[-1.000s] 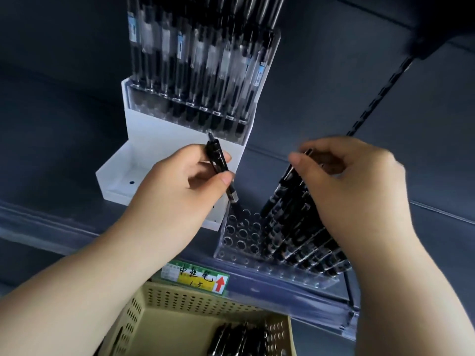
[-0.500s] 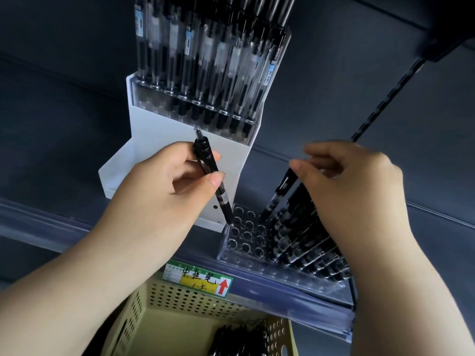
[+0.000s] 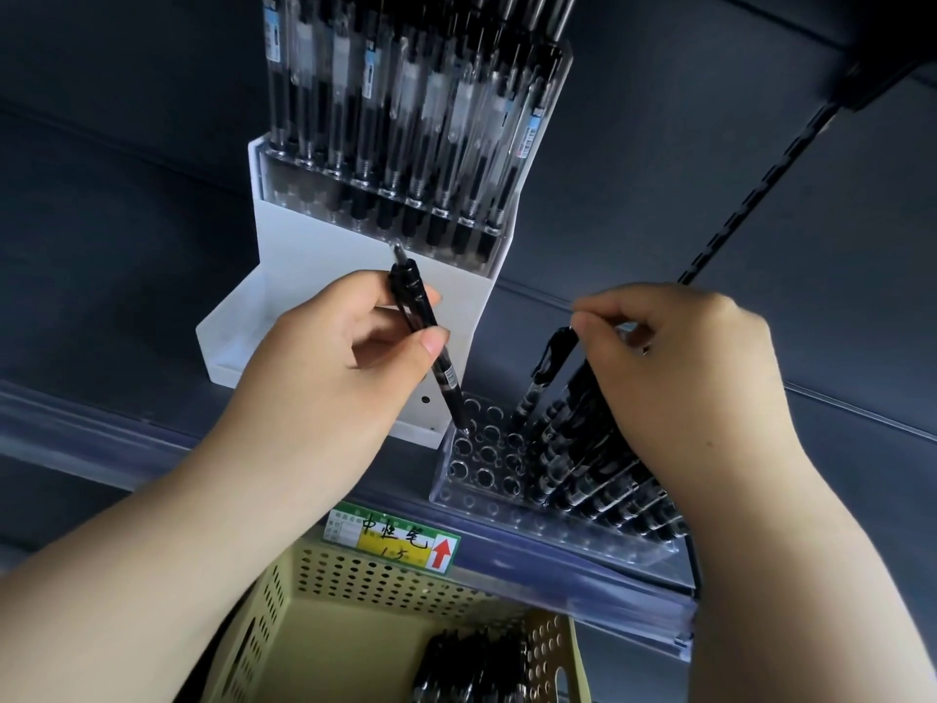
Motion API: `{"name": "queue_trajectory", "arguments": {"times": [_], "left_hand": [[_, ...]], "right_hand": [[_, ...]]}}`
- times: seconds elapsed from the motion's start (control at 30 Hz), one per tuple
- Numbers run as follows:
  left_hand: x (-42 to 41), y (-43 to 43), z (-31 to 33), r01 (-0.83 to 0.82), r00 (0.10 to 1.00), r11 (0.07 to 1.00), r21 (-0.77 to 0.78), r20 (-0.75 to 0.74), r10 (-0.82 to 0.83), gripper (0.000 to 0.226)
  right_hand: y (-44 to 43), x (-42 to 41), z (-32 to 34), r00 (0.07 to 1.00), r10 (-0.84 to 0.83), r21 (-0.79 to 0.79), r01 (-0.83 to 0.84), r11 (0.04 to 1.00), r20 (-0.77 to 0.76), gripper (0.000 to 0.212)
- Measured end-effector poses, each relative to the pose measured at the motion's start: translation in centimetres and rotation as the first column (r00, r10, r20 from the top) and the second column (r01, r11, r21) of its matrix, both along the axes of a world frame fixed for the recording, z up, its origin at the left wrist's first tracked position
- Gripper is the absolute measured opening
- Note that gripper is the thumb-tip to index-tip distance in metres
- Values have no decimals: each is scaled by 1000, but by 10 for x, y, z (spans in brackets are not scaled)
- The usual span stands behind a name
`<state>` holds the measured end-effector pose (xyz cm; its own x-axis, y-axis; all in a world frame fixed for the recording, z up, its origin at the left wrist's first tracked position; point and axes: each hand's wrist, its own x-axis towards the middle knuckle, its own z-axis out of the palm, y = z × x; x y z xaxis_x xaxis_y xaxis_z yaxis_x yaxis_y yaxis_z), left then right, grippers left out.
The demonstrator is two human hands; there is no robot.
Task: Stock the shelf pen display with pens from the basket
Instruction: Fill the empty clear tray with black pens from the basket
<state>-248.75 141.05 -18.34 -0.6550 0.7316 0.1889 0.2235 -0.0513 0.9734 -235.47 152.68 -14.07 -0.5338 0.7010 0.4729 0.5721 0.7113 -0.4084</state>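
Head view: yellow perforated plastic basket (image 3: pixel 385 575), loose black pens (image 3: pixel 471 667) inside, kept within reach for restocking. Beyond, left hand (image 3: pixel 324 378) curled round a black click pen (image 3: pixel 431 347), tip down at an empty hole of the clear plastic pen display (image 3: pixel 456 504) on the shelf (image 3: pixel 583 565), slanted to slide in. Right hand (image 3: pixel 684 378) pinching the top of a seated black pen (image 3: pixel 550 362), probably steadying that row. Farthest, white tiered stand (image 3: pixel 324 256) packed with clear-barrelled pens (image 3: pixel 405 119).

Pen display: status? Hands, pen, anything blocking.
Left hand grips black pen, tip at an empty hole in the pen display. Right hand pinches a seated pen. Nothing blocks the hole.
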Motion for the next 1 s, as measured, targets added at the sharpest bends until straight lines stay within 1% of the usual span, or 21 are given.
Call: {"name": "queue_trajectory", "arguments": {"times": [0.07, 0.17, 0.3, 0.4, 0.47, 0.63, 0.77, 0.87, 1.0], "left_hand": [[2, 1, 0, 12, 1000, 1000, 3, -21, -12, 16], [7, 5, 3, 44, 994, 999, -9, -101, -45, 19], [13, 14, 2, 77, 983, 997, -14, -165, -78, 24], [19, 21, -1, 88, 973, 996, -34, -210, -93, 20], [22, 27, -2, 94, 963, 995, -44, -251, -102, 16], [26, 38, -6, 89, 916, 995, -52, -389, -102, 17], [32, 46, -16, 90, 872, 986, -141, -467, -147, 18], [37, 50, -19, 63, 843, 966, -251, -505, -187, 21], [36, 54, -19, 33, 812, 936, -350, -537, -230, 25]], "right_hand": [[0, 1, -1, 1000, 7, 12, -7, 1000, 10, 12], [0, 3, 0, 999, 29, 27, -29, 999, 14, 12], [1, 6, 0, 999, 32, 49, -33, 998, 21, 12], [1, 8, 1, 999, 25, 61, -27, 998, 27, 13], [1, 10, 3, 1000, 23, 55, -24, 998, 3, 14], [0, 13, 7, 998, 15, 39, -13, 999, -62, 16], [-1, 16, 9, 997, 7, 36, -5, 999, -70, 16], [-1, 18, 12, 996, 5, 43, -1, 999, -92, 16], [-1, 21, 14, 995, 1, 51, 4, 999, -95, 16]]}}
